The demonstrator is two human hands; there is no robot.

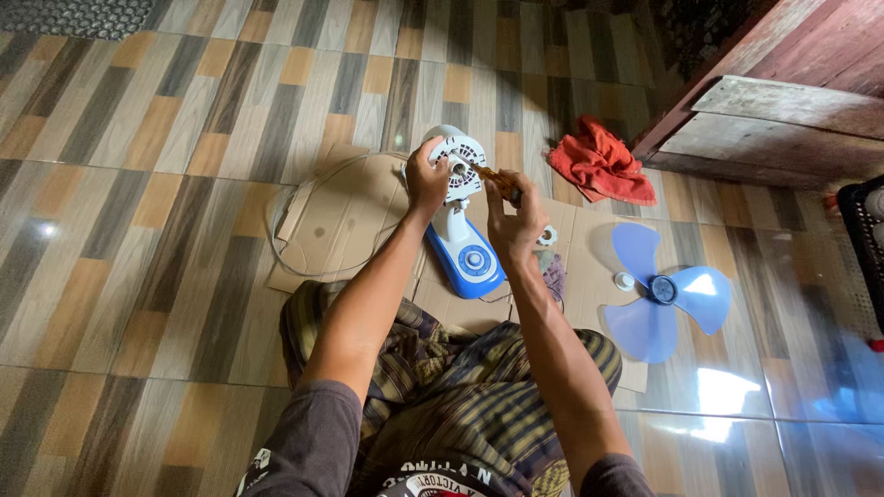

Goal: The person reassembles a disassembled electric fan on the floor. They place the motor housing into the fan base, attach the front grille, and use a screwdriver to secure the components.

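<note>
A small blue and white table fan body [463, 241] lies on flattened cardboard [345, 221] in front of me, its guards and blade taken off. My left hand [426, 177] grips the white motor housing [458, 156] at the far end. My right hand [512, 216] holds a screwdriver [494, 177] with an amber handle, its tip pointing at the motor housing.
A blue three-bladed fan blade [665, 296] and a small white cap [624, 281] lie to the right. A wire ring guard [293, 198] rests on the cardboard at left. A red cloth [600, 166] lies beyond, beside a wooden furniture piece [773, 101]. A black crate [864, 230] stands at the right edge.
</note>
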